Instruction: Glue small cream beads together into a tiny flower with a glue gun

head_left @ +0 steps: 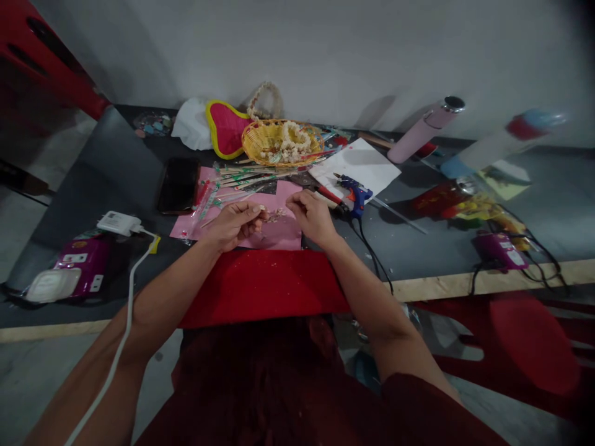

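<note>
My left hand (236, 225) is closed in a pinch over a pink sheet (283, 238), with a small pale piece at the fingertips too tiny to name. To its right, my right hand (312, 217) is also pinched, and whatever its fingers hold is hidden. Between the hands, small pale bits (277, 214) lie on the pink sheet. Just beyond, a yellow wicker basket (258, 139) holds a string of pale chips (295, 142). Right of my right hand, a blue glue gun (359, 197) rests near a white sheet (367, 164), beside red-handled pliers (331, 197).
Several wrapped sticks (246, 176) lie before the basket. A phone (179, 186), a charger (119, 223) and a purple power socket (95, 263) are at left. A pink flask (425, 130), a red can (441, 197) and another purple socket (499, 251) stand at right. Cables cross the front edge.
</note>
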Demonstrator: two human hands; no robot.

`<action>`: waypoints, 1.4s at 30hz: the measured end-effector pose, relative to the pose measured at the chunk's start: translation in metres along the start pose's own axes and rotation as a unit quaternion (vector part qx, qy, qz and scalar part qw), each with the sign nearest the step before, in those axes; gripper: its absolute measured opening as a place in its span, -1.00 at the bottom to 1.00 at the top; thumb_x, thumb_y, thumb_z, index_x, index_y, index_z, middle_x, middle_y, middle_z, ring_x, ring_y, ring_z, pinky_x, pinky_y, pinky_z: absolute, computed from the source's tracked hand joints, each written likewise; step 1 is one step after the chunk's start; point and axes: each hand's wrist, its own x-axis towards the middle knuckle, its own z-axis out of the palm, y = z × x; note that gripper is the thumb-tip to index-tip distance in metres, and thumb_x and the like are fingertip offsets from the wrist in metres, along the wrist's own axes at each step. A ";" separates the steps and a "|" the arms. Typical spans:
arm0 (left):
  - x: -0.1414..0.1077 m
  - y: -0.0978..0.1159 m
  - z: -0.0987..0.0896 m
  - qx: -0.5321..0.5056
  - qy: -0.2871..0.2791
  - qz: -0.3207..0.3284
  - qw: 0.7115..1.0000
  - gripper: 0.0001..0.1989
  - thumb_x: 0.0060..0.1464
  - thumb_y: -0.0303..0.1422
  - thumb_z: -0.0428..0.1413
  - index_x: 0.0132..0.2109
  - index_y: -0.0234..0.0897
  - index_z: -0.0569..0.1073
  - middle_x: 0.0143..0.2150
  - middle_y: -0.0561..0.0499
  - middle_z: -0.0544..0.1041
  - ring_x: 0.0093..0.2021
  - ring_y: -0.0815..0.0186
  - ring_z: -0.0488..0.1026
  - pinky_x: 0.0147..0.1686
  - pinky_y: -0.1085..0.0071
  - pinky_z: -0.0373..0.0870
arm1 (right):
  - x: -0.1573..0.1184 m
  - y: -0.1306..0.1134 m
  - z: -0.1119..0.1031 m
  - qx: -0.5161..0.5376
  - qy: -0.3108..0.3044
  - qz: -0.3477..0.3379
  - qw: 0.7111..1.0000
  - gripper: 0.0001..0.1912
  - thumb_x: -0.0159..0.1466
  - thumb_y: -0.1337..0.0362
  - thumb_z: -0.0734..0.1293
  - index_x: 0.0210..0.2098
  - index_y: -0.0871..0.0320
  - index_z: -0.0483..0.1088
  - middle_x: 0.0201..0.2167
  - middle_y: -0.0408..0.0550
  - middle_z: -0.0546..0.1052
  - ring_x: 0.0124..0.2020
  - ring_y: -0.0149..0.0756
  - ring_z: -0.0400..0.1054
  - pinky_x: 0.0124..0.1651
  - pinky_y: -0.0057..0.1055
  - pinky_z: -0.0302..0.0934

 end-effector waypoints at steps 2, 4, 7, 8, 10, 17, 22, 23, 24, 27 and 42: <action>-0.001 0.000 0.001 0.006 -0.001 -0.007 1.000 -0.78 -0.13 -0.35 0.28 -0.32 -0.39 0.50 -0.39 -0.03 0.55 -0.56 0.53 0.40 -0.55 0.62 0.37 | -0.003 -0.017 0.004 0.064 0.026 -0.023 0.997 -0.88 0.28 0.28 0.21 -0.31 0.12 0.37 -0.35 -0.08 0.45 -0.29 -0.35 0.32 -0.23 -0.41 0.22; -0.001 -0.001 0.001 0.007 -0.009 -0.008 1.000 -0.79 -0.13 -0.35 0.28 -0.32 -0.39 0.50 -0.38 -0.04 0.56 -0.56 0.52 0.41 -0.53 0.60 0.39 | -0.006 -0.028 0.009 0.101 0.033 -0.040 0.994 -0.89 0.28 0.28 0.21 -0.32 0.10 0.37 -0.36 -0.09 0.45 -0.31 -0.36 0.32 -0.25 -0.41 0.22; 0.000 -0.003 -0.001 0.012 -0.021 -0.011 1.000 -0.78 -0.13 -0.34 0.28 -0.32 -0.39 0.50 -0.37 -0.04 0.56 -0.55 0.52 0.41 -0.48 0.56 0.43 | -0.009 -0.033 0.014 0.123 0.045 -0.046 0.990 -0.90 0.27 0.27 0.23 -0.34 0.09 0.36 -0.38 -0.09 0.44 -0.33 -0.37 0.32 -0.28 -0.40 0.23; 0.000 -0.003 -0.002 0.015 -0.024 -0.012 1.000 -0.77 -0.13 -0.34 0.28 -0.31 -0.39 0.51 -0.37 -0.04 0.56 -0.55 0.52 0.41 -0.47 0.55 0.44 | -0.009 -0.033 0.015 0.125 0.049 -0.044 0.990 -0.90 0.27 0.27 0.23 -0.34 0.09 0.37 -0.39 -0.09 0.44 -0.33 -0.37 0.31 -0.29 -0.40 0.23; 0.000 -0.005 -0.002 0.024 -0.031 -0.015 0.999 -0.76 -0.13 -0.32 0.28 -0.31 -0.40 0.51 -0.37 -0.04 0.56 -0.55 0.52 0.42 -0.46 0.53 0.44 | -0.009 -0.032 0.016 0.126 0.049 -0.042 0.990 -0.91 0.27 0.26 0.24 -0.34 0.09 0.37 -0.39 -0.09 0.44 -0.34 -0.37 0.31 -0.29 -0.39 0.24; 0.000 -0.006 0.001 0.048 -0.046 -0.004 0.998 -0.74 -0.14 -0.28 0.28 -0.35 -0.41 0.50 -0.38 -0.05 0.55 -0.55 0.52 0.40 -0.49 0.56 0.39 | -0.010 -0.031 0.016 0.125 0.040 -0.062 0.989 -0.89 0.27 0.28 0.23 -0.35 0.11 0.37 -0.40 -0.10 0.44 -0.34 -0.39 0.31 -0.29 -0.42 0.24; 0.001 -0.007 -0.001 0.053 -0.050 0.002 0.997 -0.74 -0.12 -0.28 0.27 -0.32 -0.41 0.51 -0.37 -0.05 0.55 -0.54 0.50 0.40 -0.47 0.55 0.39 | -0.011 -0.031 0.015 0.131 0.047 -0.059 0.989 -0.90 0.27 0.27 0.23 -0.32 0.08 0.38 -0.37 -0.10 0.47 -0.31 -0.37 0.34 -0.28 -0.40 0.25; 0.001 -0.007 -0.001 0.053 -0.049 0.003 0.997 -0.74 -0.12 -0.29 0.27 -0.32 -0.40 0.51 -0.37 -0.06 0.55 -0.54 0.50 0.40 -0.47 0.55 0.39 | -0.012 -0.031 0.015 0.134 0.052 -0.057 0.988 -0.91 0.27 0.27 0.24 -0.31 0.08 0.39 -0.37 -0.10 0.47 -0.31 -0.37 0.34 -0.28 -0.40 0.25; 0.001 -0.007 -0.001 0.051 -0.048 0.004 0.998 -0.75 -0.12 -0.29 0.27 -0.32 -0.40 0.51 -0.37 -0.05 0.55 -0.54 0.50 0.40 -0.47 0.55 0.39 | -0.012 -0.031 0.014 0.136 0.057 -0.053 0.988 -0.92 0.26 0.27 0.25 -0.30 0.08 0.39 -0.37 -0.10 0.47 -0.32 -0.38 0.34 -0.28 -0.40 0.24; 0.000 -0.007 -0.001 0.051 -0.041 -0.001 0.998 -0.74 -0.14 -0.29 0.28 -0.32 -0.39 0.52 -0.36 -0.05 0.55 -0.54 0.51 0.41 -0.46 0.55 0.40 | -0.013 -0.031 0.012 0.137 0.062 -0.034 0.988 -0.93 0.25 0.27 0.26 -0.32 0.08 0.38 -0.39 -0.12 0.47 -0.36 -0.40 0.32 -0.33 -0.42 0.22; -0.002 -0.006 0.002 0.077 -0.039 -0.015 0.996 -0.73 -0.17 -0.27 0.30 -0.36 -0.40 0.51 -0.41 -0.06 0.56 -0.58 0.49 0.41 -0.50 0.55 0.35 | -0.015 -0.030 0.006 0.145 0.043 -0.023 0.988 -0.87 0.28 0.20 0.20 -0.33 0.11 0.30 -0.43 -0.14 0.40 -0.45 -0.44 0.24 -0.37 -0.45 0.17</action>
